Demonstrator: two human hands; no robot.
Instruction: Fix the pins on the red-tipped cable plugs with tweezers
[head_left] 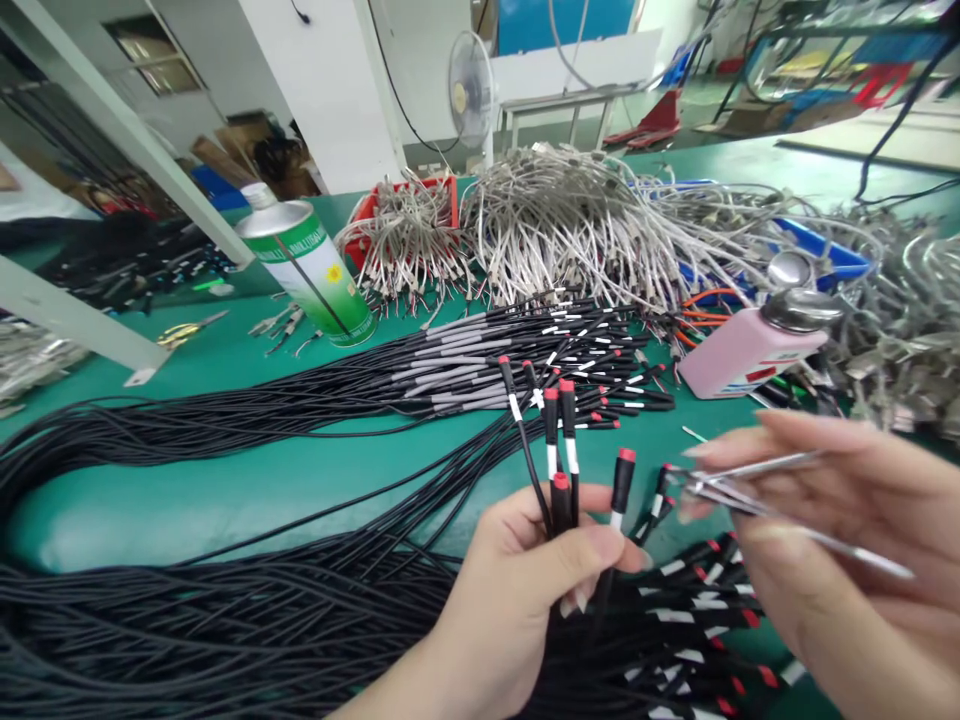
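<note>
My left hand is closed around several black cables near their ends. Those cable ends stand up above the fingers, with red-tipped black connectors and white bands. One connector is tilted slightly right beside the thumb. My right hand is closed on slim silver metal tweezers, slightly blurred. Their left end is close to another red-tipped cable end; whether they touch, I cannot tell. Below and behind my left hand lies a thick bundle of black cables.
A second cable bundle with grey sleeves crosses the green table. Behind it stand a green-white can, a red bin and a heap of pale cables. On the right is a pink bottle; gold-handled scissors lie left.
</note>
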